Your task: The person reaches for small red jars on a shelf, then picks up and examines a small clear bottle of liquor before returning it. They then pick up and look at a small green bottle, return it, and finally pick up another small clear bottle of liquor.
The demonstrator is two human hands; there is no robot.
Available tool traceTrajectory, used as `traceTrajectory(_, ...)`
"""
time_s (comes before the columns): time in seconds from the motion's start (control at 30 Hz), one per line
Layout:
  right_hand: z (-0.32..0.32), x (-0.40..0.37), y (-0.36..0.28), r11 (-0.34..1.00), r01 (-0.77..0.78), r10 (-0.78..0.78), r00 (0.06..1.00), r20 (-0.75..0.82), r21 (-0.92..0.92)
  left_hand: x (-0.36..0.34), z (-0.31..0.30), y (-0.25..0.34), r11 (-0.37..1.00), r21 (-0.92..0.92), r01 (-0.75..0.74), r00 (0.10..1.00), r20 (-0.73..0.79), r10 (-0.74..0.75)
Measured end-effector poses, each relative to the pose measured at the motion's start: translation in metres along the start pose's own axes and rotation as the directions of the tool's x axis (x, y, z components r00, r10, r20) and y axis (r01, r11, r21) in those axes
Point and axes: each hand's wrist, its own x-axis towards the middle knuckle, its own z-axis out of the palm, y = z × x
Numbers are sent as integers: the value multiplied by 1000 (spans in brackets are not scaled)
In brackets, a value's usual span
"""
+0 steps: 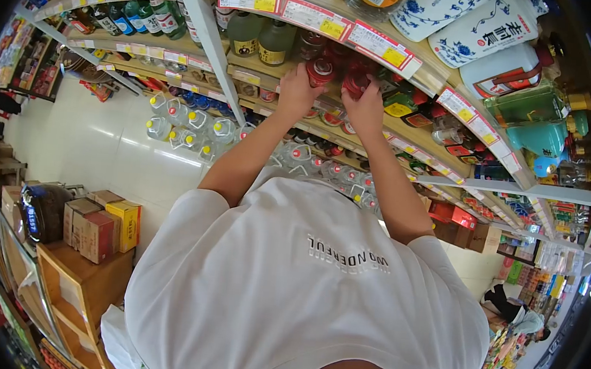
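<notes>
At the shelf in front of me, my left hand is closed round a red-topped bottle. Just to its right, my right hand grips a second red bottle. Both stand at the shelf's front, side by side with a small gap; their lower parts are hidden. Dark green bottles with yellow labels are left of my left hand. On the right of my right hand lie green and dark bottles with yellow-green labels. A price strip runs along the shelf edge above.
White-and-blue bottles fill the upper right shelf. A grey upright post divides the shelving. Large clear jugs stand low on the floor. Cartons sit on a wooden cabinet behind left. A person is at far right.
</notes>
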Motion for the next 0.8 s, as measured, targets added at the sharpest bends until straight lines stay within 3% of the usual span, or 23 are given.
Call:
traceTrajectory(0.03,4,1,2,1000,12,-12,1000,3,-3,1,-1,0,999,22,36,999,13,-36)
traceTrajectory(0.17,18,-1,-5,997,16,-15,1000,-13,78,3,-1,-12,999,35,-42,998,-34,43)
traceTrajectory(0.27,-3,7,-20,989,-36,19,993,120,145,3,-2,-15,999,17,-42,999,-6,42)
traceTrajectory(0.3,1,15,-5,991,-65,39,976,213,119,4,-3,-16,999,3,-47,999,-5,47)
traceTrajectory(0.5,0,42,17,999,36,-37,939,342,12,5,-1,-14,997,-29,-69,997,-26,68)
traceTrajectory(0.8,-6,28,4,995,-103,93,921,379,6,4,-1,-16,999,-17,-38,999,11,38)
